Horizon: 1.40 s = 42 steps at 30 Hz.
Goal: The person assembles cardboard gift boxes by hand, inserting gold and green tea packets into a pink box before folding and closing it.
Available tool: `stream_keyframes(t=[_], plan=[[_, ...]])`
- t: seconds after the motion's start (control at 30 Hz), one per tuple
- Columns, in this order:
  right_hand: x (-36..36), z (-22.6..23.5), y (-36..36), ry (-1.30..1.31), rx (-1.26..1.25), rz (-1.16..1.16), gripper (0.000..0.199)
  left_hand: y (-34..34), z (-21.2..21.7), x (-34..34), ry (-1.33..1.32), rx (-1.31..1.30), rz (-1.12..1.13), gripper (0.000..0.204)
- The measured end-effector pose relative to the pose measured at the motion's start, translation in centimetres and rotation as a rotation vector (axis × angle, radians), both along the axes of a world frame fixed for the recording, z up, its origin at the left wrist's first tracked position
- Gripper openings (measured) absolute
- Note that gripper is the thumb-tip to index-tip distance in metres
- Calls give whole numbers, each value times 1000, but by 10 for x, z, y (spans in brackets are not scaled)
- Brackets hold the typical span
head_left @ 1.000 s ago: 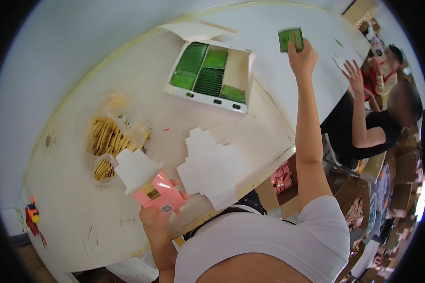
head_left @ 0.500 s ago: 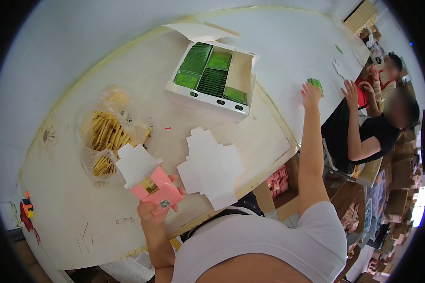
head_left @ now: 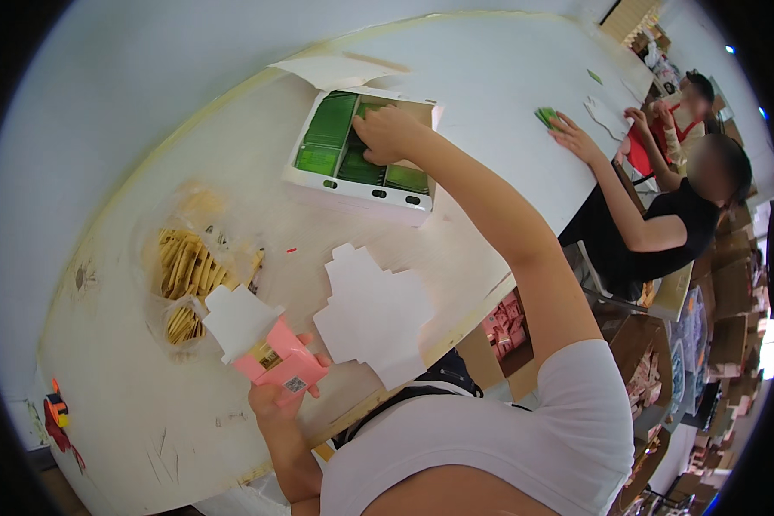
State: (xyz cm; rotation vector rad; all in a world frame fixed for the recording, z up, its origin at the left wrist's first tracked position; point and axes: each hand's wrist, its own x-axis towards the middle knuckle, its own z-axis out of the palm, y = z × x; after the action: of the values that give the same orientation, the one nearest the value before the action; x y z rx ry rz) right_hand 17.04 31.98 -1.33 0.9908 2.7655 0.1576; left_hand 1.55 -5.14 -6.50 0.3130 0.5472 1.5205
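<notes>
My left hand (head_left: 275, 394) grips a small pink box (head_left: 285, 365) near the table's front edge. The box's white inner flap (head_left: 241, 320) stands open, and a gold packet (head_left: 265, 354) shows at its mouth. My right hand (head_left: 393, 135) reaches into a white box (head_left: 387, 211) divided into columns, its fingers curled over green packets (head_left: 363, 165) in the middle column. Part of that grip is hidden by the hand itself. More green packets (head_left: 328, 125) fill the left column. Between me and the white box lies a flat white card blank (head_left: 374, 314).
A clear plastic bag of yellow packets (head_left: 189, 262) lies at left. An orange-and-black tape measure (head_left: 57, 408) rests at the far left edge. At right a co-worker in black holds green packets (head_left: 545, 116). A carton of pink boxes (head_left: 507, 325) stands below the table edge.
My right hand has moved left from beside the green packets on the far table into the white box. The co-worker's hand now holds those packets. My left hand still holds the pink box.
</notes>
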Motion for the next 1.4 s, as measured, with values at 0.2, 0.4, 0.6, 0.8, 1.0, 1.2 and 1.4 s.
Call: stream_keyframes(t=[0.2, 0.4, 0.6, 0.8, 1.0, 1.2, 1.4], plan=[[13, -20, 25, 85, 9, -92, 39, 3, -1, 5, 71, -69, 13, 88], [13, -12, 23, 71, 114, 120, 19, -1, -3, 4, 90, -65, 78, 87], [40, -22, 36, 262, 129, 89, 11, 0, -1, 5, 128, -45, 56, 83], [87, 11, 19, 855, -21, 4, 7, 3, 4, 6, 142, -24, 78, 82], [210, 24, 43, 1231, 182, -332, 21, -11, 12, -3, 139, -62, 247, 79], [404, -52, 127, 256, 785, -673, 24, -27, 6, -27, 23, 243, 222, 88], [376, -88, 125, 249, 670, -832, 20, -53, 7, -36, 11, 301, 283, 91]])
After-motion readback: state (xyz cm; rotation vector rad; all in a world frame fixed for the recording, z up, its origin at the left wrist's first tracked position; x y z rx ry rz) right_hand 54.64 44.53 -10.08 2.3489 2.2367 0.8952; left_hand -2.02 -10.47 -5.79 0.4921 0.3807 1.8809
